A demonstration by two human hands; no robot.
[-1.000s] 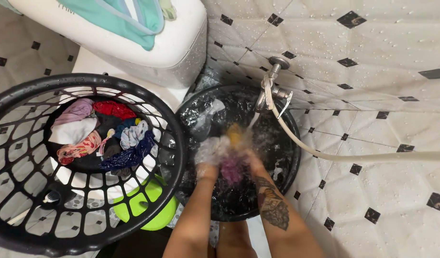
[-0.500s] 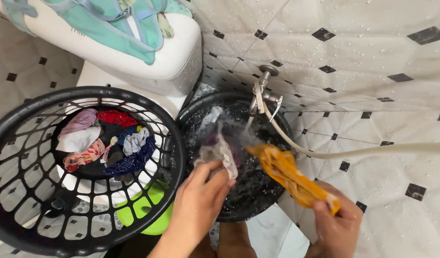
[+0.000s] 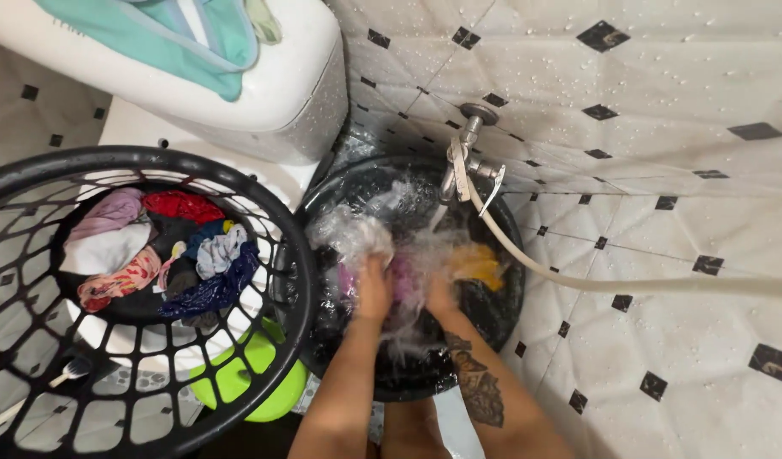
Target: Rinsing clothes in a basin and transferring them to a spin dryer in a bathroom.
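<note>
Black plastic basin [image 3: 501, 314] under the wall tap [image 3: 463, 161], water churned. Left hand [image 3: 372, 289] and right hand [image 3: 438, 293] both plunged in, pressing on a purple cloth [image 3: 402, 276]; finger closure cannot be told through splash. Yellow cloth [image 3: 476, 263] lies just right of the hands. Black laundry basket [image 3: 34, 357] stands beside the basin.

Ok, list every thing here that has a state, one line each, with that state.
Left hand: in the water, gripping wet cloth.
Right hand: in the water, on the same cloth.
Black basin: full of water and laundry.
Tap: running.
Hose: attached to the tap.
Laundry basket: partly filled with clothes.
Yellow cloth: soaking in the basin.
</note>
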